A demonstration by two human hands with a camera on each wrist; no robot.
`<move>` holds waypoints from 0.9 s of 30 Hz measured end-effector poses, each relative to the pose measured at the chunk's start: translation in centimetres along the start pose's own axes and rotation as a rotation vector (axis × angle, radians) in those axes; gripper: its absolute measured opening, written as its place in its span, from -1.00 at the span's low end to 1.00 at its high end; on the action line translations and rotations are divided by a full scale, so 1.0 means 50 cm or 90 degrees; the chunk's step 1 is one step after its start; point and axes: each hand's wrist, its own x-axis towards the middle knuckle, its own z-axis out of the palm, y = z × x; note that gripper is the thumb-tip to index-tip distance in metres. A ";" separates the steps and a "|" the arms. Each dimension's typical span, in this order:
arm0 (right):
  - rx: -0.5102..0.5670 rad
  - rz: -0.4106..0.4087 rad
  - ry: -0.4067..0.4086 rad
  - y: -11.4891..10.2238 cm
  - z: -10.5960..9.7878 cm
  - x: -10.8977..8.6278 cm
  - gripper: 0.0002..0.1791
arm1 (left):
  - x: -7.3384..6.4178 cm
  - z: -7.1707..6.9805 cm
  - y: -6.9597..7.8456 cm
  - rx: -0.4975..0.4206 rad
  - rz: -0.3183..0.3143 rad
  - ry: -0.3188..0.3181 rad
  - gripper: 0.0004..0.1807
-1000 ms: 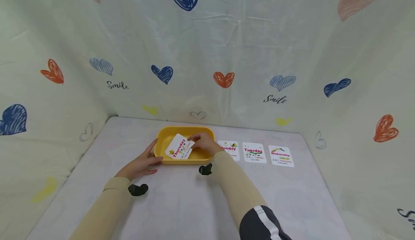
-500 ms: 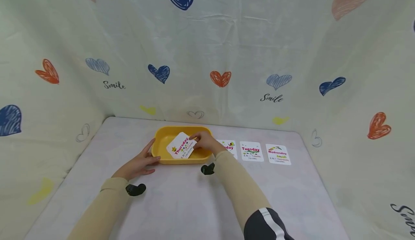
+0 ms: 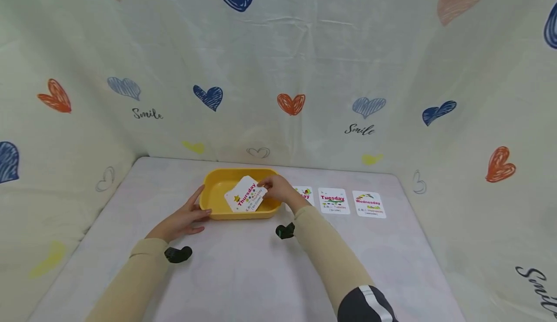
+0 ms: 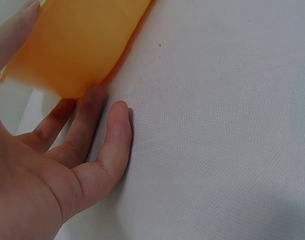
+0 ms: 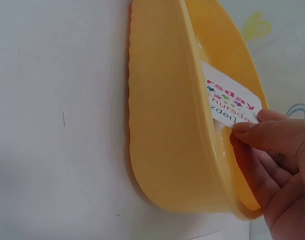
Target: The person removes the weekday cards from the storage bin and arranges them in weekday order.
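Note:
The yellow tray (image 3: 241, 216) stands toward the back of the table. My left hand (image 3: 184, 220) holds its left end, thumb at the front wall and fingers along the side. In the left wrist view two fingertips (image 4: 95, 92) meet the base of the tray wall (image 4: 82, 45), while the little finger rests apart on the table. My right hand (image 3: 280, 191) reaches over the tray's right end and pinches the right corner of a white "Thursday" card (image 3: 247, 196). The card lies tilted inside the tray; in the right wrist view thumb and finger grip the card's edge (image 5: 227, 100).
Right of the tray, in a row, lie a Monday card (image 3: 306, 194) partly behind my right wrist, a Tuesday card (image 3: 334, 201) and a Wednesday card (image 3: 369, 204). A heart-printed curtain (image 3: 243, 133) rises behind the pale table (image 3: 243, 273).
The head view has swung slightly right, so everything drifts left in it. My right hand and the Thursday card have shifted slightly rightward relative to the tray. The left hand keeps its place on the tray.

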 end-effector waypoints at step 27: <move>0.263 0.064 0.139 0.067 -0.012 -0.080 -0.59 | 0.002 -0.001 0.000 0.005 0.000 -0.001 0.03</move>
